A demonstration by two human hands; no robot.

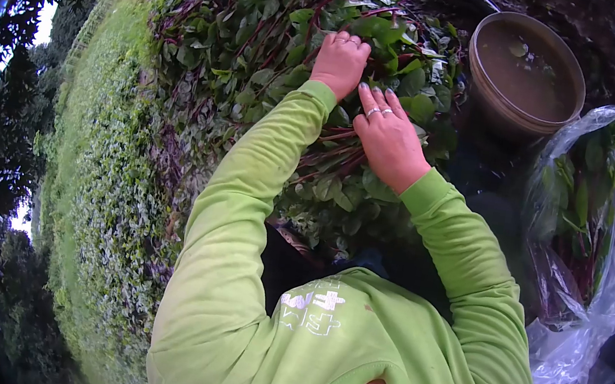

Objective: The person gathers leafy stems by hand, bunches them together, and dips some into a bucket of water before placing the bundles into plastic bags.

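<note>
A large heap of leafy greens [261, 75] with dark red stems spreads out in front of me. My left hand [341, 61] is in the heap with its fingers curled closed around leafy stems; the fingertips are partly hidden. Just below and to the right, my right hand [392, 141] lies palm down on the leaves, fingers stretched out, with rings on them. Under and beside it runs a bunch of red stems [332, 156], its leaves hanging toward my lap.
A round bucket [485, 99] of murky water, with bits of leaf floating in it, stands at the upper right. Below it lies a clear plastic bag [585, 341] holding more red-stemmed greens. Grass and low plants [101, 202] run along the left side, with dark trees beyond.
</note>
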